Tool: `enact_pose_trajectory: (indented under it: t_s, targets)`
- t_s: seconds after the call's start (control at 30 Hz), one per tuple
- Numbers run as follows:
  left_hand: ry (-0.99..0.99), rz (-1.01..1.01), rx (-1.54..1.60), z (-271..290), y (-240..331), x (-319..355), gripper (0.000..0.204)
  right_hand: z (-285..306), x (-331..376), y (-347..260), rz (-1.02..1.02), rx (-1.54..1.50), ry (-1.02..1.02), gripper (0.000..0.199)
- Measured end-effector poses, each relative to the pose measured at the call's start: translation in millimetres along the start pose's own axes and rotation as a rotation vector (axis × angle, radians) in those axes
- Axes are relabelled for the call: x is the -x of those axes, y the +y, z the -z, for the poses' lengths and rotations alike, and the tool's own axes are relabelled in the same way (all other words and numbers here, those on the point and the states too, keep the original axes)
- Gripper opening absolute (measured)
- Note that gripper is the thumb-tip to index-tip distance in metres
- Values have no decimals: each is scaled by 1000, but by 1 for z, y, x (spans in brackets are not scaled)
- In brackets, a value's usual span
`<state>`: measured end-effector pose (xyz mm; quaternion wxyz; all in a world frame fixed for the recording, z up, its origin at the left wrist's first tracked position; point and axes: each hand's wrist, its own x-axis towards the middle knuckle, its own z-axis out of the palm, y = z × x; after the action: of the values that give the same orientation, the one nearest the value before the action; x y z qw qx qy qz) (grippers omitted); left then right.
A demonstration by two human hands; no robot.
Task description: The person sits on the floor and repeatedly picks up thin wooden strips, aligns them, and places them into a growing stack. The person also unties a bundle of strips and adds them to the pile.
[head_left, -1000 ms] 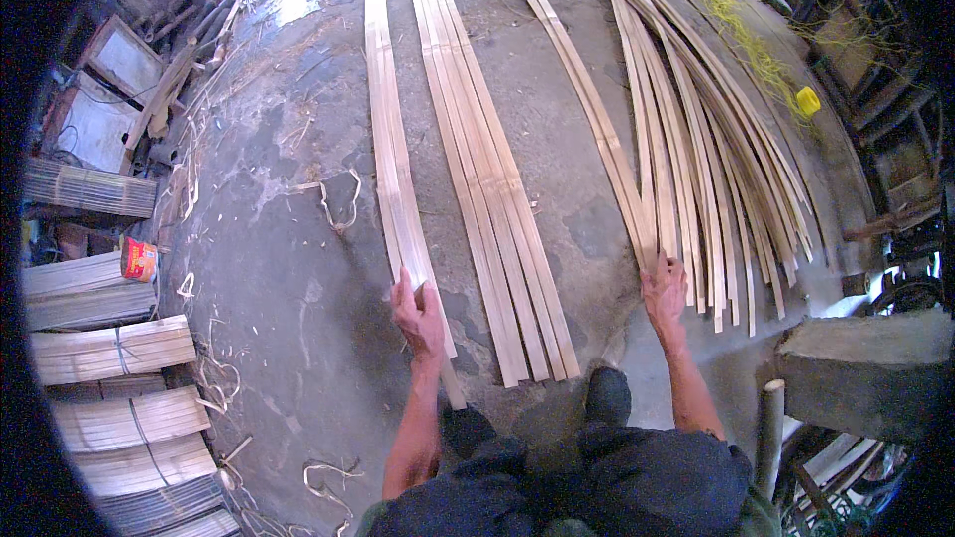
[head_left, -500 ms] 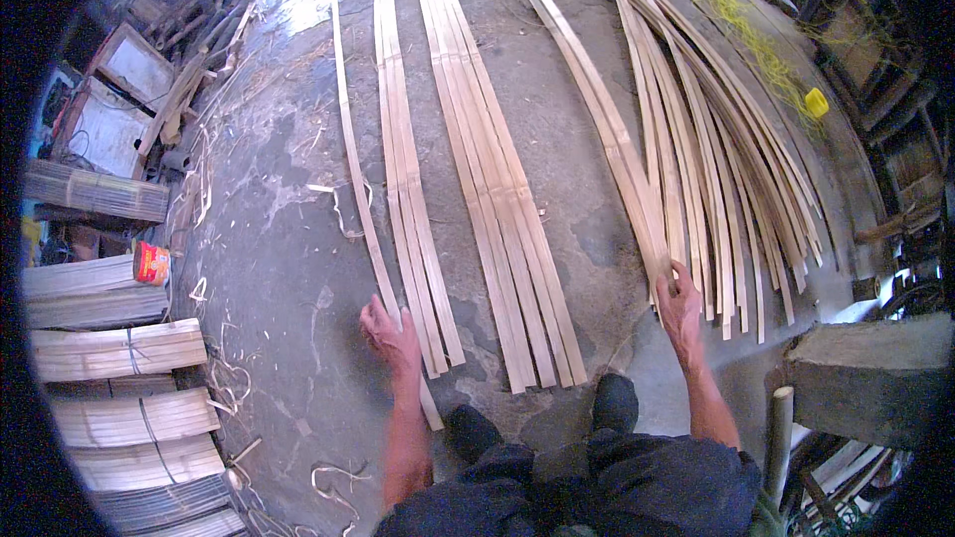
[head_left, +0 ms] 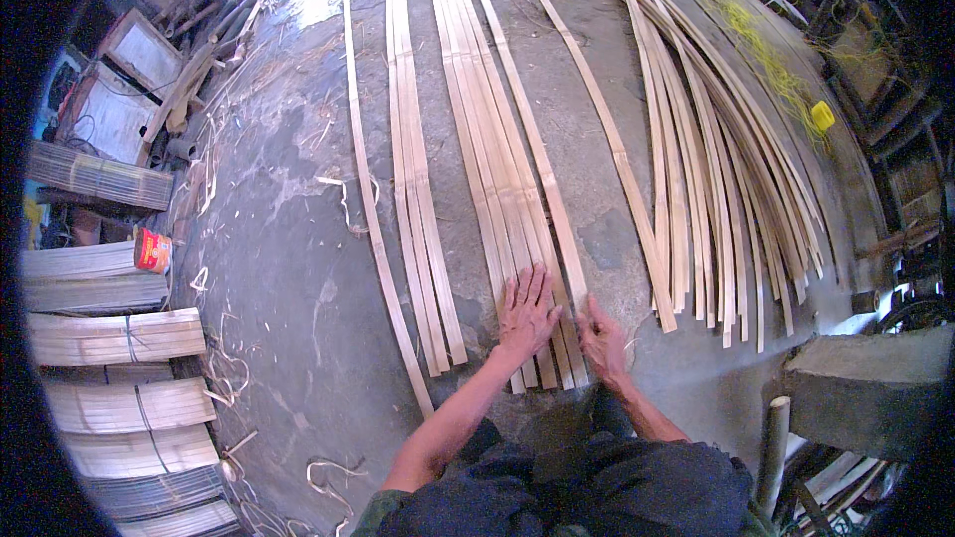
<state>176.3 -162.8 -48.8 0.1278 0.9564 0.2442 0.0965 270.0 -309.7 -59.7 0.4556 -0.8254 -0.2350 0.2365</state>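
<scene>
Long pale strips that look like split bamboo lie lengthwise on the floor. My left hand [head_left: 527, 315] rests flat, fingers stretched out, on the near part of the middle group of strips [head_left: 487, 159]. Just right of that group, my right hand [head_left: 601, 340] is closed on the near end of a single bamboo strip [head_left: 538, 154]. This strip runs beside the group with a narrow gap at its far part. Farther right another loose strip [head_left: 619, 161] lies alone. To the left are a narrower group of strips [head_left: 409, 159] and one separate strip [head_left: 362, 149].
A fanned pile of strips [head_left: 711, 179] covers the right side. Tied bundles [head_left: 119, 336] are stacked at the left, with a red tin [head_left: 152, 251] on top. Yellow string [head_left: 746, 35] lies at the far right. A concrete block [head_left: 865, 388] stands at the near right.
My right hand has moved left from the fanned pile, bringing a strip beside the middle group. My left hand has left the single left strip and now lies on the middle group.
</scene>
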Motion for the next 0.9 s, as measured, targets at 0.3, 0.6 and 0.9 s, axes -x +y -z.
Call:
enact_pose_trajectory:
  t_s: [0.3,0.6,0.9]
  targets:
    - [13,-9,-17,4,3,0,64,-5,7,-13,16,35,-46,50]
    - [-33,-2,16,1,2,0,71,1,6,-31,49,115,-106,52]
    - [-32,9,62,-1,1,1,68,15,-2,-16,172,311,-144,50]
